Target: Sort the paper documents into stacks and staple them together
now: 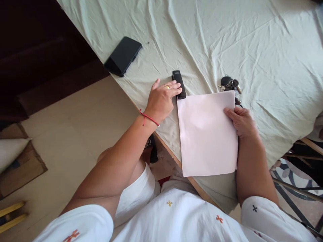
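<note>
A black stapler [179, 80] lies on the cloth, its lower end at the top left corner of some white paper sheets [207, 134]. My left hand [163, 97] rests on the stapler, fingers over its top and little finger sticking out to the side; the thumb is hidden. On the right edge of the sheets, my right hand [241, 121] pinches the paper, thumb on top and the other fingers at the edge or underneath. The sheets' lower part reaches over the table's front edge.
A light green cloth [196, 43] with wrinkles covers the table. Toward the upper left lies a black tablet or phone in a case [123, 55]. A bunch of keys [230, 82] sits just beyond the paper's top right corner. A metal-framed chair [300, 188] stands at right.
</note>
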### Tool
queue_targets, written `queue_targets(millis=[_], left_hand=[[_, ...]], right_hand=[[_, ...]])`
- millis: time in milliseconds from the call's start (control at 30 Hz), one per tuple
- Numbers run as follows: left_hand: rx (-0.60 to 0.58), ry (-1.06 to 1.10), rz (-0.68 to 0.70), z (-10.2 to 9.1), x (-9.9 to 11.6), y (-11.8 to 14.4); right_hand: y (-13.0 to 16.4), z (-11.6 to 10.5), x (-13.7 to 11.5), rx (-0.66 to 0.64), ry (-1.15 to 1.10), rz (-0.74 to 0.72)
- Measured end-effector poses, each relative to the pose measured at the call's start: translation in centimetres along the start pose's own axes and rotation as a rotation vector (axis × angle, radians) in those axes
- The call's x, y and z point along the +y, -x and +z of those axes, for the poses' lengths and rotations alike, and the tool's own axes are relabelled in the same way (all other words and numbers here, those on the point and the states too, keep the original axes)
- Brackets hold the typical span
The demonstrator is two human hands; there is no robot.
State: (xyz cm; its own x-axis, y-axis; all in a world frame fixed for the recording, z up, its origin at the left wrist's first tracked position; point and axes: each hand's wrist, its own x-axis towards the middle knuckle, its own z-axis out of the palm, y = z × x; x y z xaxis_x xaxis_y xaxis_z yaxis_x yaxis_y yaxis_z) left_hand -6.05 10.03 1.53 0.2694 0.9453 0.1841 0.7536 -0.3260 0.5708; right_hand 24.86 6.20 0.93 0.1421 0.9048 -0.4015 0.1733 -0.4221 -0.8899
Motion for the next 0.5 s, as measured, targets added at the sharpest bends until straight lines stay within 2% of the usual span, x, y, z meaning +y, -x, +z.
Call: queue_targets(millis=[200, 333, 400, 500], left_hand=[[0.01, -0.065, -0.044, 0.8, 0.2, 0.8], [-0.019, -0.078, -0.017, 0.4, 0.7, 1.7], [-0.011, -0.057, 0.019, -0.9, 1.4, 3.0], [-0.013, 0.104, 0.137, -4.7, 3.5, 6.2]], right_hand=[[0.2, 0.3, -0.4, -0.001, 0.026, -0.005], [0.7, -0.6, -0.6, -0.055, 0.074, 0.031], [1.0, -1.3, -0.6, -0.095, 0.092, 0.083], [1.3, -1.8, -0.6, -0.162, 0.113, 0.151]])
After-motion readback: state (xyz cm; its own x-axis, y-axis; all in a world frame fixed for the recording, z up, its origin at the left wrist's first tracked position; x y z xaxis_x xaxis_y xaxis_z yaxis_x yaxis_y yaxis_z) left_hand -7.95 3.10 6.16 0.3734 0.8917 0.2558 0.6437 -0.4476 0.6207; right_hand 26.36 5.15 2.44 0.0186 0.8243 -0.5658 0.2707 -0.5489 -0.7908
